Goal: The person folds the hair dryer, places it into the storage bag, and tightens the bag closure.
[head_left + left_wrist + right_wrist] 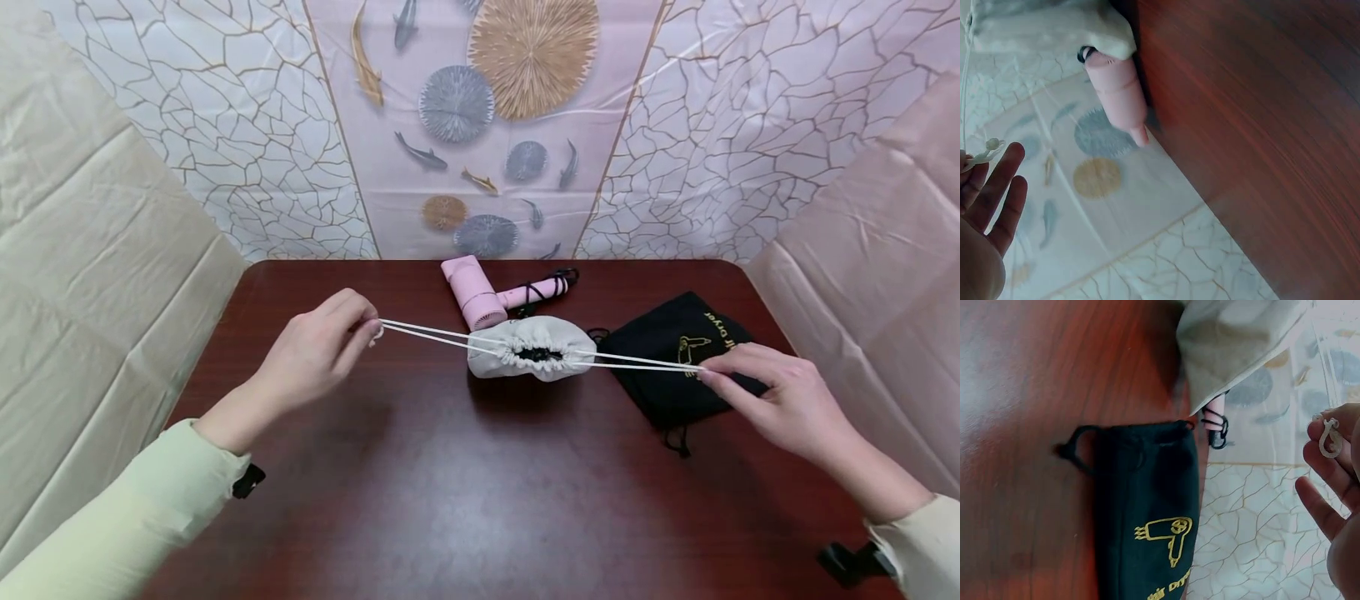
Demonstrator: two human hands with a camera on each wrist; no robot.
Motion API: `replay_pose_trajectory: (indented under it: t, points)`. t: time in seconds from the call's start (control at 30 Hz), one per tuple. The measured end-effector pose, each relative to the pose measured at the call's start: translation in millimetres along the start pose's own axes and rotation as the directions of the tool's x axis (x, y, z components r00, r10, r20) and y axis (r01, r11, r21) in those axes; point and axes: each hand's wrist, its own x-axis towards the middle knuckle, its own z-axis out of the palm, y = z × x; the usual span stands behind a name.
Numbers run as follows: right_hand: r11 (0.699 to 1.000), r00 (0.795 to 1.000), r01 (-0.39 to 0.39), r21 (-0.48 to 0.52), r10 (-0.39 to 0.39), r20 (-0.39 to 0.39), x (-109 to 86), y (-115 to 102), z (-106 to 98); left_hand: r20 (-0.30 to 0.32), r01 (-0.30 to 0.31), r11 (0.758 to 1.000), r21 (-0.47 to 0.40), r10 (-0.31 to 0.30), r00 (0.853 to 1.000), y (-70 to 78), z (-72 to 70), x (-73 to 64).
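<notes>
A whitish drawstring bag (487, 360) is at the middle of the table, its gathered mouth partly open with something dark inside. White cords stretch out from both sides of that mouth. My left hand (318, 346) pinches the left cord (423, 332) between thumb and fingers. On the other side, my right hand (783, 400) pinches the right cord (637, 362), drawn taut above a black pouch. Knotted cord ends show at the left fingertips (1016, 150) in the left wrist view, and a small cord loop (1330, 440) hangs at the right hand in the right wrist view.
Behind the bag lies a pink hair dryer (472, 292), its black cable wound round the handle. The black pouch (652, 358), printed with a gold dryer picture, lies flat at the right. Patterned cloth (285, 167) hangs beyond the back edge of the dark red table (420, 500).
</notes>
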Motion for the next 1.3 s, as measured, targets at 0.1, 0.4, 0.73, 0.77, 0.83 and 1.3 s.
replay_pose_trajectory:
  t: [0.1,0.4,0.73,0.77,0.83,1.3]
  points:
    - [1.0,1.0,-0.011,-0.012,0.012,0.016,-6.8,4,-3,-0.022,0.018,0.999,0.032,-0.017,1.0,-6.8,-5.1,-4.3]
    - [1.0,0.996,0.012,-0.004,-0.012,0.084,-17.8,12,1,-0.023,0.056,0.994,0.092,-0.054,0.998,-19.3,-10.1,-16.6]
    - [0.988,0.974,0.137,0.067,-0.147,0.17,-36.1,22,21,0.057,0.008,0.998,0.062,-0.011,0.998,-21.0,-5.8,-29.5]
    - [0.987,0.971,0.138,0.08,-0.151,0.184,-37.6,22,24,0.077,0.003,0.999,0.051,-0.007,0.997,-20.1,-4.5,-31.2]
    - [0.985,0.966,0.134,0.105,-0.154,0.21,-39.3,21,28,0.12,-0.008,1.0,0.024,0.005,0.993,-17.5,-1.8,-33.7]
    - [0.98,0.962,0.1,0.17,-0.139,0.236,-29.1,14,52,0.313,-0.06,0.997,-0.048,0.072,0.947,2.6,42.4,-31.4]
